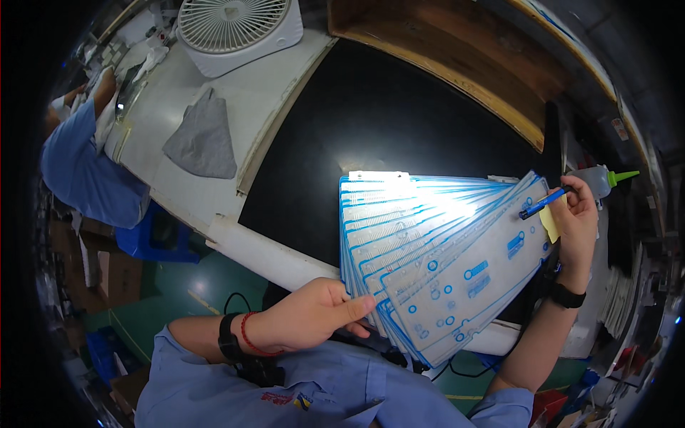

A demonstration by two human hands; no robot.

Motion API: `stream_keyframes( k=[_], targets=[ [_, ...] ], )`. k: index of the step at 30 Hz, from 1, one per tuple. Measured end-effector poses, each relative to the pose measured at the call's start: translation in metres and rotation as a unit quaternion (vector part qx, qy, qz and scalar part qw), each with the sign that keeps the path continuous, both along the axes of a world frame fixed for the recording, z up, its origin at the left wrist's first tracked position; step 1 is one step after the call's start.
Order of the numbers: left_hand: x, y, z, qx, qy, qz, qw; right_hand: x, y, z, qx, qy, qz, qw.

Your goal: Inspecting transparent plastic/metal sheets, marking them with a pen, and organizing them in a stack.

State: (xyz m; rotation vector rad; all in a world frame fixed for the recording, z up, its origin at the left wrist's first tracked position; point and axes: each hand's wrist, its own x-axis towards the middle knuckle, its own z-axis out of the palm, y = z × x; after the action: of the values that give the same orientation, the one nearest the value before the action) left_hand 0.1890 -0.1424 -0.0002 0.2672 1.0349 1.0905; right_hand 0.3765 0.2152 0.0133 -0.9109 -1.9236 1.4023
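Note:
My left hand (314, 314) grips the lower left corner of a fanned stack of clear plastic sheets with blue outlines (435, 250), spread over a black table top (371, 121). At the stack's upper right corner, my right hand (578, 225) holds a blue pen (541, 204) and a small yellow note (550, 222); the pen tip rests on the top sheet. Both wrists wear black bands, and the left also has a red cord.
A white fan (235, 28) and a grey cloth (202, 139) lie on a white bench (264, 93) to the left. A person in a blue shirt (85, 171) works at far left. A squeeze bottle with a green nozzle (603, 178) stands by my right hand. A wooden shelf (457, 50) runs behind.

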Motion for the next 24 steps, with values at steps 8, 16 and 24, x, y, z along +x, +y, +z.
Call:
stream_keyframes(
  k=[8,16,24],
  targets=[
    [0.002,-0.0011,-0.0037,-0.022,-0.073,0.061,0.995,-0.0005,0.0012,-0.0009,-0.001,-0.005,0.004,1.0],
    [0.0003,0.0,-0.0035,-0.04,-0.113,0.081,0.99,-0.0014,-0.002,0.0023,0.01,-0.004,-0.005,1.0],
    [0.002,-0.0007,-0.0021,-0.011,-0.025,0.02,0.999,0.0003,-0.0003,-0.0004,0.008,-0.01,-0.002,1.0]
  ],
)
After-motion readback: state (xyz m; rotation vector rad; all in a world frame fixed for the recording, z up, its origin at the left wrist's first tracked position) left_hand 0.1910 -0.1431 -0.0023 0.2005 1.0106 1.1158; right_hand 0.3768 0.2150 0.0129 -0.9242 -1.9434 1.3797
